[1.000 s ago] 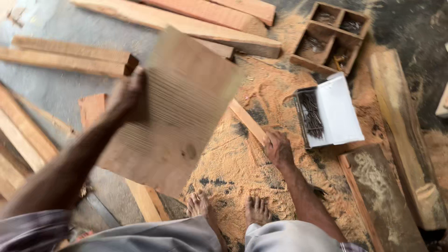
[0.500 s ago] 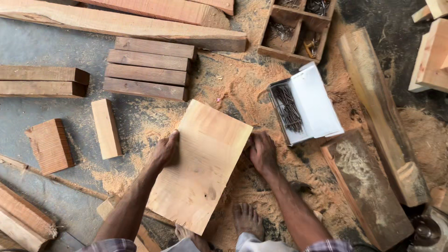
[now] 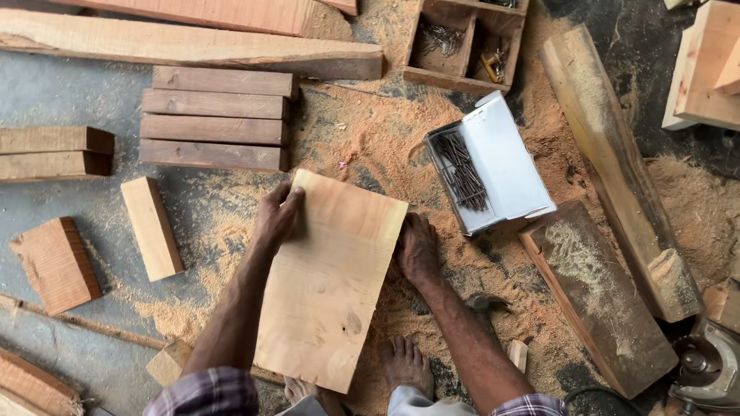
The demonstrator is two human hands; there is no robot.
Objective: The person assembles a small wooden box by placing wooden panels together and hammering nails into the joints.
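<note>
Leftmost, 2 stacked planks (image 3: 54, 152) lie on the grey floor (image 3: 69, 92), with a reddish block (image 3: 55, 266) below them and a pale block (image 3: 152, 228) just beside. Above these, 4 planks (image 3: 217, 117) lie side by side in a row, under a long beam (image 3: 193, 48). Next, the left hand (image 3: 277, 216) rests on the upper left edge of the board (image 3: 327, 277), fingers curled over that edge and gripping it. That board lies flat on sawdust (image 3: 370, 131) in the middle, tilted slightly, its near end by the person's bare feet (image 3: 405, 362). At its right edge, the right hand (image 3: 418, 250) presses against the side, fingers bent down onto the sawdust, touching the board rather than grasping it. Further right sits an open white box (image 3: 505, 158) of nails (image 3: 461, 171), a wooden tray (image 3: 470, 38) above it, then 2 thick slabs (image 3: 597, 296). A power saw (image 3: 705, 370) shows at the bottom right corner.
</note>
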